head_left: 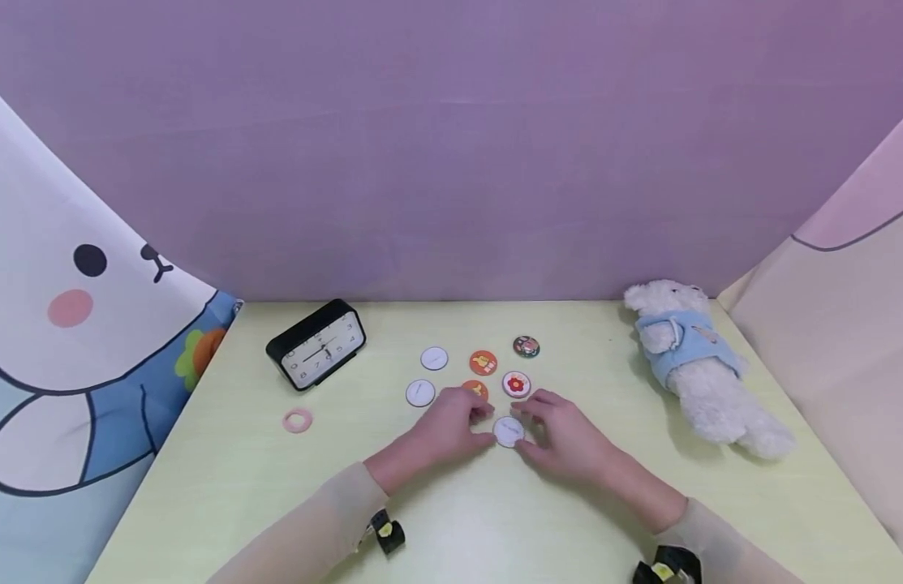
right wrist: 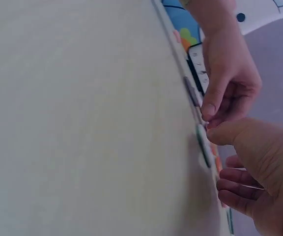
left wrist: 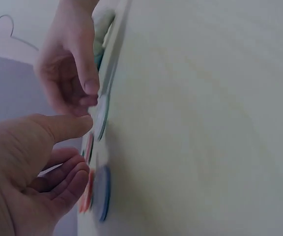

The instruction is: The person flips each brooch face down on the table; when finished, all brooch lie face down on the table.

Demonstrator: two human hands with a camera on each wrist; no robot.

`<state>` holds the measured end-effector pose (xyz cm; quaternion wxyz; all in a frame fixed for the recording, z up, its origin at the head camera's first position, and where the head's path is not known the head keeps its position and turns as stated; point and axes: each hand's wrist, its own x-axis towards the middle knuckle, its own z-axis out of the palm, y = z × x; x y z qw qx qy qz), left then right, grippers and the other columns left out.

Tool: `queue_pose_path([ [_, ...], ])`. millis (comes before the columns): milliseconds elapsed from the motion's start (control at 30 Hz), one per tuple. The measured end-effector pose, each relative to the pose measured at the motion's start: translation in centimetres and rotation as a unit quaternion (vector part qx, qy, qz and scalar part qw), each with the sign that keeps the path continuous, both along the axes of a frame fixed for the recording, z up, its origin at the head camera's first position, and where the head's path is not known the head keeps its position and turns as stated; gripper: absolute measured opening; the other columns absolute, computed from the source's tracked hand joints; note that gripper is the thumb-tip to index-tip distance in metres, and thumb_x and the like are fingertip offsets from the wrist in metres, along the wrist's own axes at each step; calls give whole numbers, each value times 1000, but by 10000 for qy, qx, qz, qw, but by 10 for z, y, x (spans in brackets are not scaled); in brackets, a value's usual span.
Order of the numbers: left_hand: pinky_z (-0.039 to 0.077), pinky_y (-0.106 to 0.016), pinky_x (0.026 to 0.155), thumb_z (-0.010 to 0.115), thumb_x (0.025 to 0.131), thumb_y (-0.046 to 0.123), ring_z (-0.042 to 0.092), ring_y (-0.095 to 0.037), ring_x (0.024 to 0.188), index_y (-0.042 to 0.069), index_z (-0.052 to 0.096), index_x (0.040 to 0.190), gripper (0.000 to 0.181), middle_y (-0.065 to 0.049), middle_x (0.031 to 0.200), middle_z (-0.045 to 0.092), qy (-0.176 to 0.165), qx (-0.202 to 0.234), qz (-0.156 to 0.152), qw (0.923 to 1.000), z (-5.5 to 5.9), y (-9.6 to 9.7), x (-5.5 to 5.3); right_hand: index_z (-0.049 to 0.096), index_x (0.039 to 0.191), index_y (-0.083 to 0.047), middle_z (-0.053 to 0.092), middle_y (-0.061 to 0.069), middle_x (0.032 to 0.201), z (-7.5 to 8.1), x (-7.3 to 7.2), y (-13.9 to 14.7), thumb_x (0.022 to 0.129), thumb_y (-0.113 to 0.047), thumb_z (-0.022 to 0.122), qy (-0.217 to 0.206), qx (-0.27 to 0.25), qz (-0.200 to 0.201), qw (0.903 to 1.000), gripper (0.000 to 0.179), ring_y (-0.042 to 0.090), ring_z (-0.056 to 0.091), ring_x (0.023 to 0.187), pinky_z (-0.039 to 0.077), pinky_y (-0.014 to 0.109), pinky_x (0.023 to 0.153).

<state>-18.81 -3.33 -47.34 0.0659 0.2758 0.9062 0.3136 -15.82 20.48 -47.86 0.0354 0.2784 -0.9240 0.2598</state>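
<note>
A round white badge [head_left: 509, 431] lies on the table between the two hands, its thin edge visible in the left wrist view. My right hand [head_left: 568, 434] is at its right side, the thumb by the lower edge and the index finger just above the top edge; whether they touch it is hard to tell. On the other side is my left hand [head_left: 451, 426], its fingers loosely bent with nothing between them and its thumb pointing at the badge. Partly behind the left hand lies an orange badge [head_left: 475, 389]. A red flower badge [head_left: 516, 384] lies just beyond the right hand.
Two white badges [head_left: 420, 393], another orange badge [head_left: 483, 362] and a dark patterned badge [head_left: 526, 347] lie farther back. A black-framed clock [head_left: 323, 349] and a pink ring [head_left: 297, 420] are at the left. At the right lies a plush toy [head_left: 688, 349] in blue clothing.
</note>
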Motion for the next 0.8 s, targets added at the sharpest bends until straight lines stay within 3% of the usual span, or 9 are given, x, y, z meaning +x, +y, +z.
queue_pose_path([
  [167,62,-29,83,90,86,20,70,-19,92,4,79,116,36,-8,103,77,224,129,452,9986,11,-20,-12,76,121,-5,74,5,109,11,-12,-6,88,-13,86,100,-55,-223,9997,36,18,71,95,64,34,85],
  [333,63,-35,89,89,86,21,72,-21,99,4,77,124,43,-9,115,79,188,-174,671,9974,14,-33,-23,76,118,-2,77,10,109,17,-24,-23,90,-9,83,31,-191,-148,9997,30,21,74,94,65,34,83],
  [533,62,-36,88,88,88,18,69,-18,96,2,74,129,47,-10,114,79,-77,-402,668,9969,7,-33,-29,73,123,0,78,12,109,19,-34,-49,89,-12,84,-250,182,-115,9995,38,19,71,89,63,31,78],
  [800,62,-32,84,85,90,14,69,-15,90,3,77,125,37,-8,109,81,139,-426,474,9979,1,-27,-36,73,122,1,78,13,113,12,-39,-68,89,-13,86,-260,703,-274,9968,38,29,73,108,61,45,100],
])
